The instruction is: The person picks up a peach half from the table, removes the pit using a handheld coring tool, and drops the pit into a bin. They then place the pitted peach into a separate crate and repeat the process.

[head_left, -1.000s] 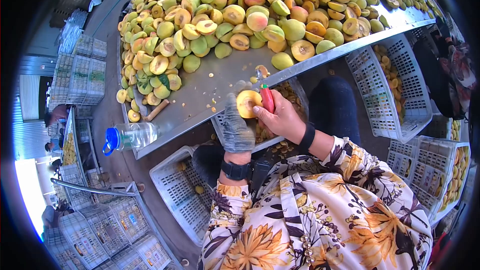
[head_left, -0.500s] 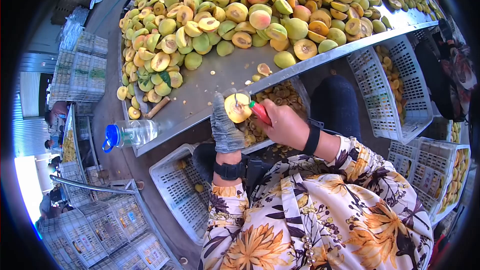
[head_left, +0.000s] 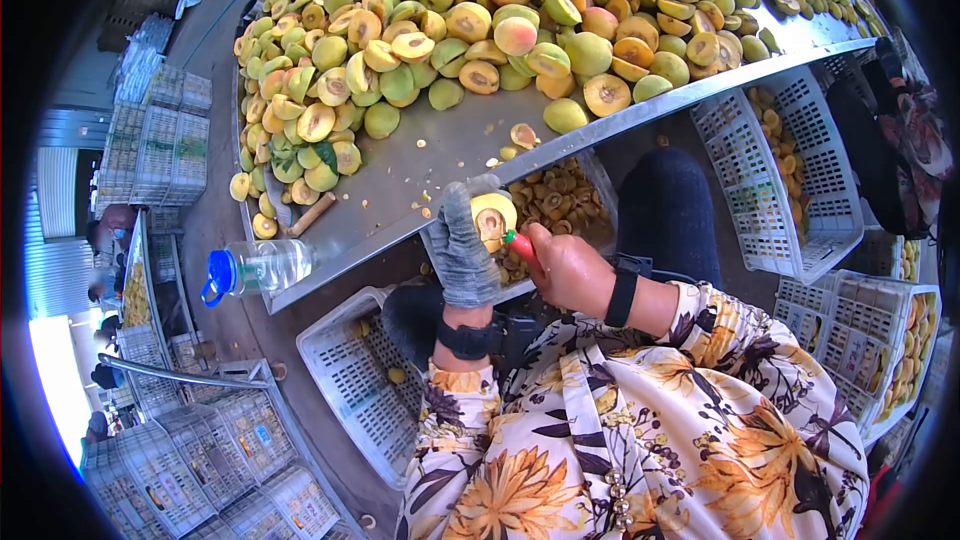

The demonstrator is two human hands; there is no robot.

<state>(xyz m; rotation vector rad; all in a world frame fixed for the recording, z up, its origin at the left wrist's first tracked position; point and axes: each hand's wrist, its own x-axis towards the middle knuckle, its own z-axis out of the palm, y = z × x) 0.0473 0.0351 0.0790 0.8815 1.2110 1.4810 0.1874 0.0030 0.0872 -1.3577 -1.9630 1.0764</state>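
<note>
My left hand [head_left: 462, 255], in a grey glove, is closed around a yellow peach half [head_left: 493, 212] whose cut face and brown pit hollow face up. My right hand [head_left: 575, 272], bare, grips a small pitting tool with a red handle [head_left: 523, 249] and a green collar. The tool's tip is at the lower edge of the peach half; its metal end is hardly visible. Both hands are just in front of the table edge, over a crate [head_left: 598, 172] of brownish fruit scraps. Beyond them, a large heap of peach halves [head_left: 480, 77] covers much of the metal table [head_left: 440, 145].
A water bottle with a blue cap [head_left: 270, 268] and a wooden-handled tool [head_left: 312, 214] lie at the table's left corner. White crates stand at lower left [head_left: 345, 380] and right [head_left: 835, 210], the latter holding fruit. Stacked crates [head_left: 155, 145] and other people are farther left.
My left hand has shifted slightly right with the peach half, which now shows a brown hollow. The tool in my right hand has moved a little down and sits at the fruit's lower edge.
</note>
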